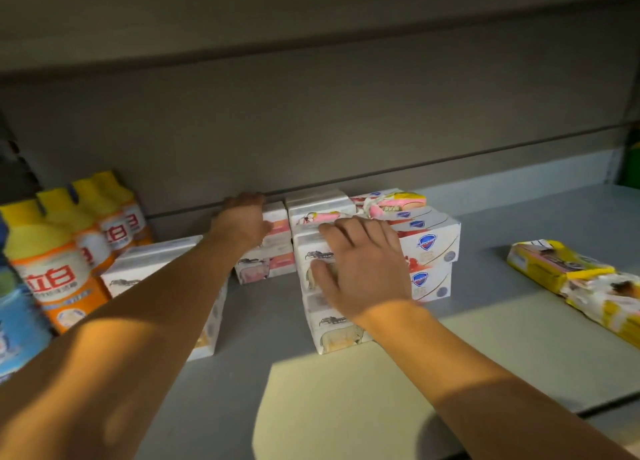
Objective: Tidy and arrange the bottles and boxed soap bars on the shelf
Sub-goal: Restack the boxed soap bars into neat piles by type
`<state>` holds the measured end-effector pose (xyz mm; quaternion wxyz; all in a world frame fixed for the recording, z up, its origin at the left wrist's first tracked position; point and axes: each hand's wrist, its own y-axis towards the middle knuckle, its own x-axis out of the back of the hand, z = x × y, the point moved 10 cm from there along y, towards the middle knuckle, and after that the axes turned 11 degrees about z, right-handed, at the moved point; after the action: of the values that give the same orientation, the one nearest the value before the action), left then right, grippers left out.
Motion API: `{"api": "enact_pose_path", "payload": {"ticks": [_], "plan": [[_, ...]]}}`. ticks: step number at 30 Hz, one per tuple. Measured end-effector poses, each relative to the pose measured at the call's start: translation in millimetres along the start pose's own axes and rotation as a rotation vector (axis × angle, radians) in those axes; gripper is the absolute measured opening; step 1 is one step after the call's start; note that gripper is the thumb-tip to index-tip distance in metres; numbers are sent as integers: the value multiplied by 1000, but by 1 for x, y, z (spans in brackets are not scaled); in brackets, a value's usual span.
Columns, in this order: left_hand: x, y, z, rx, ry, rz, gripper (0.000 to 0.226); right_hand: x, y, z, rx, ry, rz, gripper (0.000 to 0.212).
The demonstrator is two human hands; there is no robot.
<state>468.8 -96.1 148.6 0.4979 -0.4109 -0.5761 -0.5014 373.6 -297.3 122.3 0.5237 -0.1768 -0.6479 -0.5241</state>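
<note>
Just then the right hand (360,265) lay flat, fingers spread, on the middle stack of soap boxes (325,307). To its left, the left hand (242,222) touched a rear soap box (268,269); its fingers were hidden. Yellow-capped bottles (52,251) stood further left.

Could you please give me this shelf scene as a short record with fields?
left hand: left hand rests on the rear soap boxes, fingers hidden
right hand: right hand lies flat, fingers straight, on the middle stack of soap boxes
bottles: yellow-capped bottles in a row at far left
other boxes: blue-logo soap boxes right of the stack
loose item: yellow wrapped pack lying at right
surface: grey shelf
</note>
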Motion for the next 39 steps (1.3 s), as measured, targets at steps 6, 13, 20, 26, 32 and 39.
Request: {"api": "enact_pose_path", "payload": {"ticks": [6,13,20,26,32,39], "plan": [[52,-50,-11,-54,-42,-243,49,-1,1,0,1,11,28,56],[83,-161,22,-163,-489,-321,33,10,2,7,-51,-70,100,53],[38,-217,64,-220,-979,-130,23,21,-23,85,120,937,71,42],[5,-227,94,-160,-1107,-19,16,-32,-32,139,105,1301,344,38],[-48,-232,118,-44,-1569,71,24,-60,-44,135,-102,1452,309,34],[-76,-239,125,-101,-1667,102,25,-78,-53,137,-87,1503,431,39]]}}
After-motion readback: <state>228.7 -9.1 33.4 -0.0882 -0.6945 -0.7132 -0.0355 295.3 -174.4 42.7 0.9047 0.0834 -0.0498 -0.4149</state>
